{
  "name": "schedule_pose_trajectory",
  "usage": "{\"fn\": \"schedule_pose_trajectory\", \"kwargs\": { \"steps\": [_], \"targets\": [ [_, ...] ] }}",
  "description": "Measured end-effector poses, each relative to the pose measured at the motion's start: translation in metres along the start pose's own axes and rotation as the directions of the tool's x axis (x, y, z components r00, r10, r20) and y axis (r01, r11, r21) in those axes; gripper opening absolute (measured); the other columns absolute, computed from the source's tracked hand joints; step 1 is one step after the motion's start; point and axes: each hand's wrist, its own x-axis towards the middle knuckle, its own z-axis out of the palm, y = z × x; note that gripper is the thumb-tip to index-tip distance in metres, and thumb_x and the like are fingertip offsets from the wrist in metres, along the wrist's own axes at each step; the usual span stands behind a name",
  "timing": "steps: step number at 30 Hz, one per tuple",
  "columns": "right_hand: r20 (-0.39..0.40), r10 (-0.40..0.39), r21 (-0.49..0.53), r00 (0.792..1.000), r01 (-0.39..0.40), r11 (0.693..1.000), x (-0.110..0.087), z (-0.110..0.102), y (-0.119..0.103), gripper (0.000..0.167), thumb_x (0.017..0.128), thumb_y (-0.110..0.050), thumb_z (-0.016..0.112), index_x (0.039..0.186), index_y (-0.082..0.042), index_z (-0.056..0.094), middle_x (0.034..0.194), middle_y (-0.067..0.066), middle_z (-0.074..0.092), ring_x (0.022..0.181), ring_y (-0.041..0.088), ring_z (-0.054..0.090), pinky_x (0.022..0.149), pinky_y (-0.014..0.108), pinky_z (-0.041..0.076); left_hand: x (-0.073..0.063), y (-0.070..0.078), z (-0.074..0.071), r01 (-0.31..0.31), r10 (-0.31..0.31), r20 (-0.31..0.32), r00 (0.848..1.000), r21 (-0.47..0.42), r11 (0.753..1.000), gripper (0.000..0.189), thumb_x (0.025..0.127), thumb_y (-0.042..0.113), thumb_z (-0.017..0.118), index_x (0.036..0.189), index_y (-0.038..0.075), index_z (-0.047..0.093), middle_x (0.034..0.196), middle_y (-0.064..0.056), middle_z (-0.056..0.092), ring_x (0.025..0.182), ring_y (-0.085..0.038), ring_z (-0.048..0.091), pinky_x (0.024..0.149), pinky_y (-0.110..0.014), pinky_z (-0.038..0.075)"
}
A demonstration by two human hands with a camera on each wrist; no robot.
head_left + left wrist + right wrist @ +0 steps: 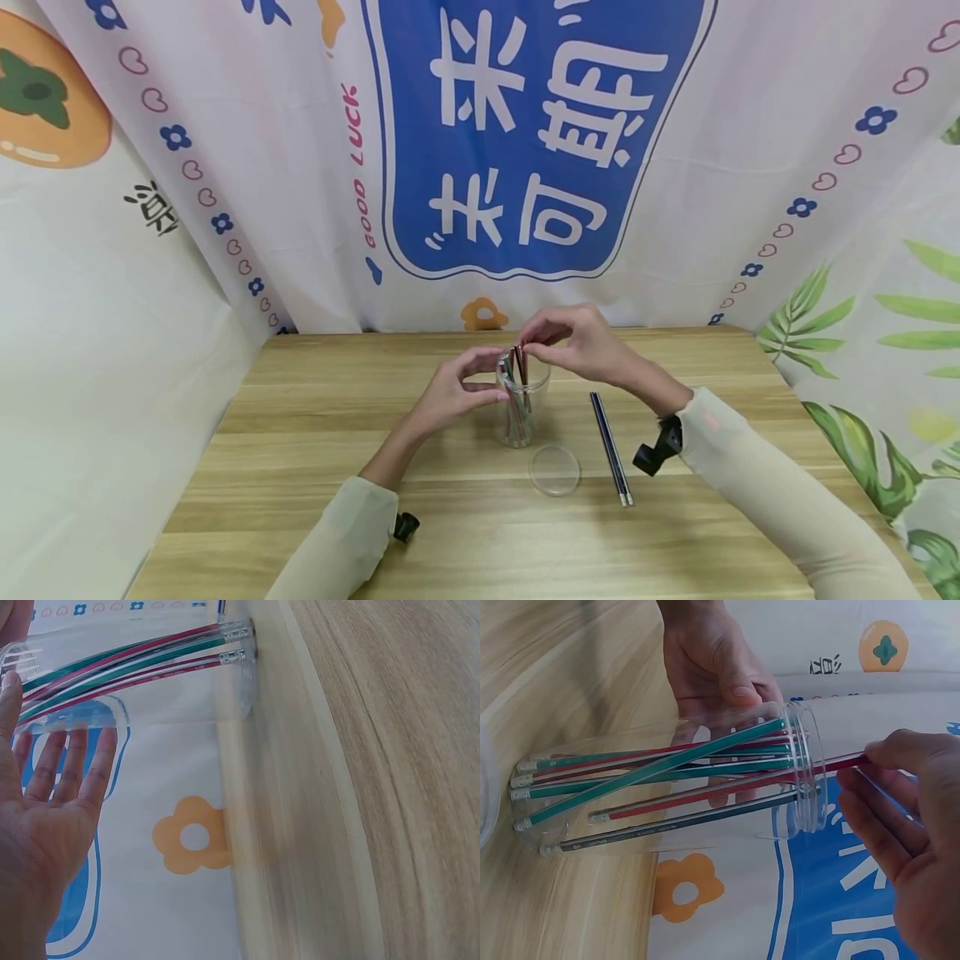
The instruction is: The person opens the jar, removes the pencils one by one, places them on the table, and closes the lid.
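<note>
Nearest, a pale sleeve (330,542) leads to the left hand (453,390), whose partly spread fingers and thumb hold the upright clear jar (517,425) of pencils (652,774) on the wooden table (480,533). Just beside it lies a clear round lid (555,471). Above, the right hand (577,342) pinches a red pencil (705,795) in the jar's mouth. Rightward lie two dark pencils (611,450).

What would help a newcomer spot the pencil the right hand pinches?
On the table, find the clear jar. At its mouth, the right hand pinches a red pencil. Unlike the other pencils, its lower end hangs clear of the jar's bottom.
</note>
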Motion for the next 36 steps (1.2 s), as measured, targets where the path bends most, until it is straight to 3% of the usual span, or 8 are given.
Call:
{"fn": "schedule_pose_trajectory", "kwargs": {
  "steps": [5,12,16,23,30,36],
  "targets": [
    [-0.087,-0.001,0.048,0.996,0.006,0.999,-0.001,-0.005,-0.002,0.016,0.090,0.012,0.077,0.102,0.002,0.076,0.096,0.014,0.078,0.081,0.027,0.078,0.072,0.028,0.068,0.000,0.000,0.000,0.002,-0.002,-0.003,1.000,0.002,1.000,0.060,0.086,-0.006,0.084,0.141,0.004,0.061,0.141,-0.017,0.066,0.130,-0.035,0.064,0.101,-0.043,0.063],
    [-0.182,0.038,0.126,0.983,-0.015,0.992,-0.003,-0.011,-0.004,0.018,0.089,0.017,0.075,0.103,0.006,0.074,0.098,0.021,0.077,0.083,0.018,0.079,0.074,0.030,0.068,0.000,0.000,0.000,0.005,-0.005,-0.002,1.000,-0.009,1.000,0.060,0.087,-0.006,0.083,0.141,0.004,0.061,0.141,-0.016,0.066,0.130,-0.034,0.064,0.100,-0.041,0.063],
    [-0.237,0.085,0.231,0.968,-0.029,0.973,-0.004,-0.016,-0.005,0.017,0.091,0.019,0.070,0.106,0.012,0.070,0.100,0.025,0.075,0.086,0.018,0.079,0.078,0.034,0.068,0.000,-0.001,0.000,-0.008,0.008,-0.001,1.000,-0.006,1.000,0.060,0.087,-0.006,0.083,0.141,0.003,0.061,0.142,-0.018,0.065,0.129,-0.035,0.064,0.100,-0.042,0.063],
    [-0.361,0.168,0.368,0.917,-0.026,0.930,-0.003,-0.023,-0.004,0.015,0.093,0.019,0.067,0.108,0.020,0.064,0.100,0.008,0.078,0.084,0.018,0.079,0.078,0.038,0.068,0.000,-0.001,0.000,-0.009,0.009,-0.005,1.000,-0.009,1.000,0.061,0.086,-0.007,0.084,0.141,0.002,0.061,0.141,-0.018,0.065,0.129,-0.036,0.064,0.101,-0.043,0.063],
    [-0.451,0.270,0.461,0.851,-0.037,0.887,-0.004,-0.029,-0.001,0.017,0.095,0.014,0.068,0.110,0.019,0.063,0.099,0.019,0.077,0.087,0.021,0.079,0.077,0.043,0.068,0.000,-0.001,0.000,0.006,-0.006,-0.005,1.000,-0.006,1.000,0.061,0.086,-0.006,0.084,0.141,0.003,0.061,0.141,-0.017,0.066,0.129,-0.034,0.064,0.101,-0.042,0.063],
    [-0.503,0.315,0.526,0.805,-0.004,0.850,-0.004,-0.036,-0.003,0.015,0.095,0.014,0.070,0.109,0.012,0.067,0.099,0.018,0.077,0.089,0.026,0.079,0.077,0.045,0.067,0.000,0.000,0.000,-0.001,0.001,-0.004,1.000,-0.009,1.000,0.061,0.085,-0.007,0.084,0.141,0.002,0.061,0.141,-0.018,0.065,0.130,-0.036,0.064,0.100,-0.043,0.063]
  ]
}}
